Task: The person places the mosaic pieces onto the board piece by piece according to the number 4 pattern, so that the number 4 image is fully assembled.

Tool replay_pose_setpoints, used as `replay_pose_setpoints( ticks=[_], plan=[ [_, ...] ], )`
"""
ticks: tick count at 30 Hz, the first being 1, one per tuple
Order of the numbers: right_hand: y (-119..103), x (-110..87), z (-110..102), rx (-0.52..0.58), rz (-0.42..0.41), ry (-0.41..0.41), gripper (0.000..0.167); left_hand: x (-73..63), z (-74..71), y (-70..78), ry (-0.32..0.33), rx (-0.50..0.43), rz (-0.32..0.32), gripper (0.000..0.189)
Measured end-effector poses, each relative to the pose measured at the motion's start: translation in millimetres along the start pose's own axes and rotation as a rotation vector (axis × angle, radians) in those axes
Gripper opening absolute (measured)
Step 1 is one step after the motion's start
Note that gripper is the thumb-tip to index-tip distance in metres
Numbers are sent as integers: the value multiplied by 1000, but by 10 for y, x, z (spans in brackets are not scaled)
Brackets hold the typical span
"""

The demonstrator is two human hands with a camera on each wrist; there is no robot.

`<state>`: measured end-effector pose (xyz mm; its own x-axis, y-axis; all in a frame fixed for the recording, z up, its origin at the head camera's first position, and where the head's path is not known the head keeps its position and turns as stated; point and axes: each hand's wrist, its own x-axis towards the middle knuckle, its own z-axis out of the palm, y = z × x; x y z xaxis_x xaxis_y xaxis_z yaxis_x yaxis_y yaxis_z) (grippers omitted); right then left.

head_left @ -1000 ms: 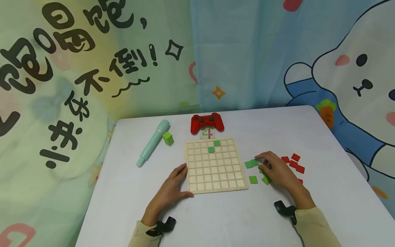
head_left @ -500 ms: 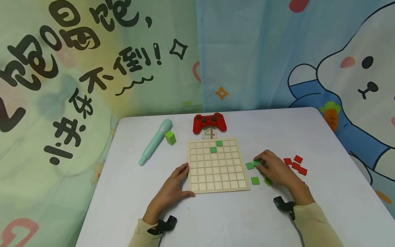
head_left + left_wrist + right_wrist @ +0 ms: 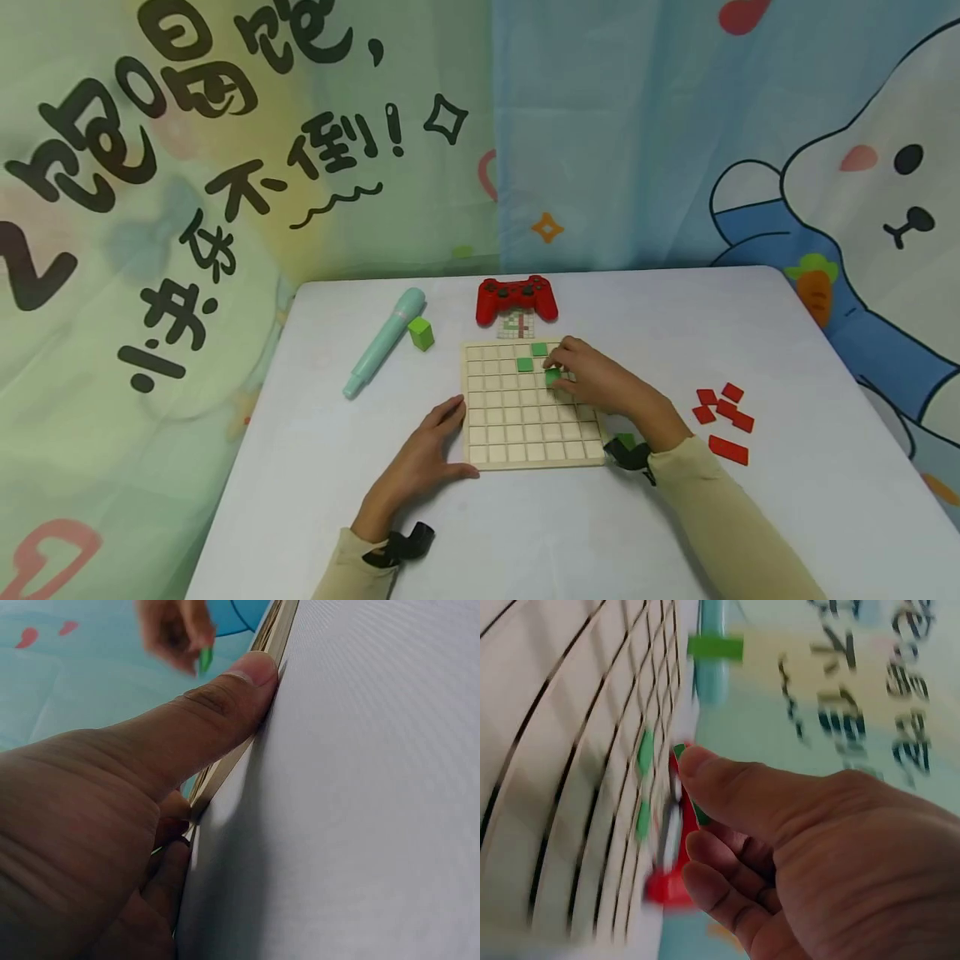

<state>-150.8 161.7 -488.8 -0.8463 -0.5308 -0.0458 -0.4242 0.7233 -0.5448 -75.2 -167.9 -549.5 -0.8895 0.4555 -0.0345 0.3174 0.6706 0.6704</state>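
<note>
The right hand (image 3: pixel 603 383) is over the far right part of a pale gridded board (image 3: pixel 498 417), its thumb and fingers pinching one green tile (image 3: pixel 552 378); both wrist views show this tile raised clear of the board. The left hand (image 3: pixel 420 450) rests at the board's near left corner, fingers spread from the thumb, with the thumb against the near edge and the fingers against the left edge. Two further tiles are seated in the grid: a first green square (image 3: pixel 539 349) in the farthest row and a second green square (image 3: pixel 525 365) diagonally adjacent in the next row. The board lies flat on the white surface (image 3: pixel 547 533). Beyond it are a printed card (image 3: pixel 516 325) and a red game controller (image 3: pixel 517 298). To the left, a mint-coloured cylinder (image 3: pixel 385 343) lies near a green cube (image 3: pixel 422 334). Red tiles (image 3: pixel 726 408) are scattered well to the right; loose green material (image 3: pixel 625 438) is partly hidden by the right wrist.
</note>
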Motion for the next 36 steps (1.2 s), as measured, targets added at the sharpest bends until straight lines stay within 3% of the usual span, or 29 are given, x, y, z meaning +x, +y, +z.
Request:
replay_pose_setpoints(
  ticks=[4, 7, 22, 25, 28, 33, 36],
  plan=[
    [-144, 330, 139, -17, -91, -54, 20, 6, -8, -16, -1, 0, 5, 109],
    [-158, 477, 237, -34, -114, -68, 16, 17, -1, -16, -6, 10, 16, 109],
    [-198, 572, 372, -17, -73, -74, 12, 12, -14, 1, -9, 48, 26, 110],
    [-145, 416, 301, 21, -44, -31, 15, 34, 22, 17, -5, 25, 27, 108],
    [-30, 98, 194, 76, 17, 74, 19, 54, 52, 36, -7, 4, 26, 108],
    [252, -612, 48, 128, 246, 289, 25, 38, 64, 51, -3, 6, 8, 108],
    [429, -966, 30, 145, 386, 361, 27, 12, 39, 52, 10, 6, -14, 108]
  ],
)
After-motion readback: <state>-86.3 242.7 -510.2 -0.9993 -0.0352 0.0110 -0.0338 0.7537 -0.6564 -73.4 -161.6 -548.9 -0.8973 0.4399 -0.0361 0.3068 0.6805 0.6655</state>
